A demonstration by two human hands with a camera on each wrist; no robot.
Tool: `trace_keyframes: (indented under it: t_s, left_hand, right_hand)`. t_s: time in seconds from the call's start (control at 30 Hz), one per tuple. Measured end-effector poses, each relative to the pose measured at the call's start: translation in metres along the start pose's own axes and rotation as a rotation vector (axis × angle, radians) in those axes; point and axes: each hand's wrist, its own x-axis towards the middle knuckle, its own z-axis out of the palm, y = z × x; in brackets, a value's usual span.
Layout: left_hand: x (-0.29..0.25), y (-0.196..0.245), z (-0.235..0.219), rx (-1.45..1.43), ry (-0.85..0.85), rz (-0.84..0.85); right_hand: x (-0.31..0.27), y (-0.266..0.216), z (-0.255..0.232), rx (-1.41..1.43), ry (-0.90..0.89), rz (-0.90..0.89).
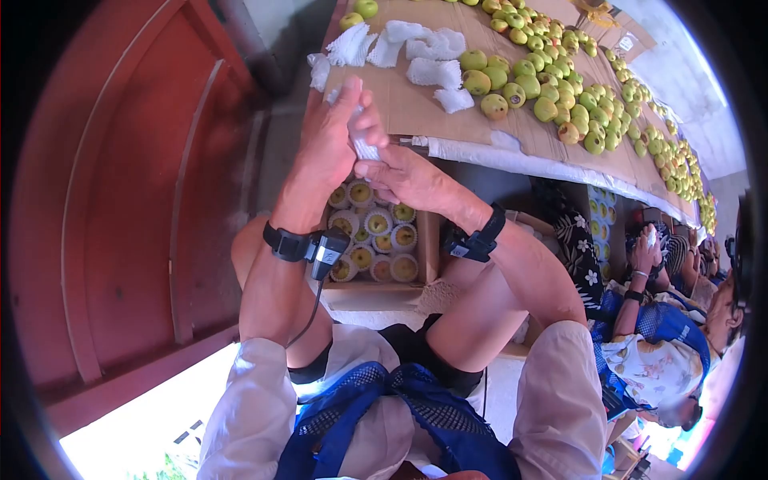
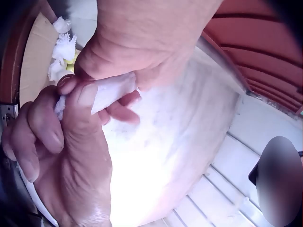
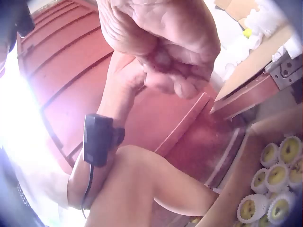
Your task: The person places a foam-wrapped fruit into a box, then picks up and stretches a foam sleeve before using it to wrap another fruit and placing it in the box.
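Observation:
Both hands hold a white foam net sleeve (image 1: 365, 149) above the near edge of the cardboard-covered table (image 1: 404, 110). My left hand (image 1: 324, 140) grips one end between thumb and fingers. From the other side, my right hand (image 1: 412, 178) pinches it; in the left wrist view the right thumb presses on the foam sleeve (image 2: 113, 93). The right hand (image 3: 165, 33) hides the sleeve in the right wrist view. Below the hands stands an open cardboard box (image 1: 360, 300), holding several apples (image 1: 362, 258) in white foam nets.
More foam nets (image 1: 434, 72) lie on the table, left of many loose green apples (image 1: 560, 100). A red door (image 1: 128, 176) stands at the left. On the right, another person (image 1: 652, 352) in a blue vest sits close by.

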Motion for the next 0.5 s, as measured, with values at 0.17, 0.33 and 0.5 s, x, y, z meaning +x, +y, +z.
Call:
trace_keyframes:
  t_s: [0.17,0.33,0.5]
  left_hand:
    - [-0.004,0.010,-0.002,-0.069,-0.043,0.028]
    - [0.000,0.013,0.000,0.004,0.031,0.047]
    - [0.001,0.027,-0.011,0.002,0.076,0.120]
  right_hand:
    - [0.003,0.001,0.016,-0.238,0.201,-0.307]
    - [0.004,-0.012,0.010,-0.099,0.076,-0.026]
    - [0.011,-0.006,-0.002,-0.034,0.031,-0.043]
